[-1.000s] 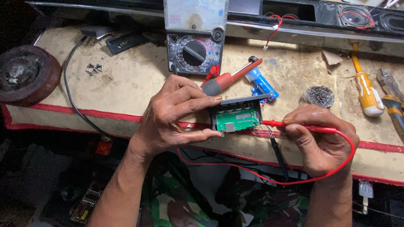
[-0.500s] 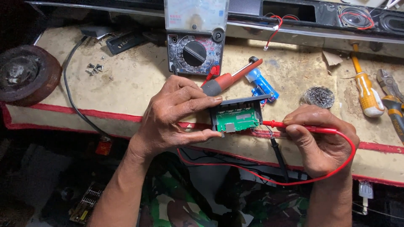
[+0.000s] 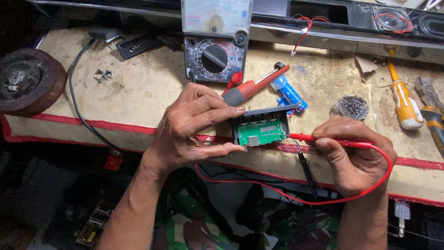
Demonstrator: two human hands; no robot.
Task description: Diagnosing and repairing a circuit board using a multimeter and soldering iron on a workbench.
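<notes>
Gripping green circuit board (image 3: 261,132) w/ left hand (image 3: 194,129), right hand (image 3: 354,155) pinching red probe (image 3: 323,139).

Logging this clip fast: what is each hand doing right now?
Left hand: closed on the small green circuit board module.
Right hand: closed on the red probe, with the black probe below it.

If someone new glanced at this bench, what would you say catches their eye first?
At centre, the left hand pinches a small green circuit board in a dark frame, while the right hand presses a red probe against its right edge. Behind them, at the bench's back edge, stands an analog multimeter, with a red-handled soldering iron lying just in front.
</notes>
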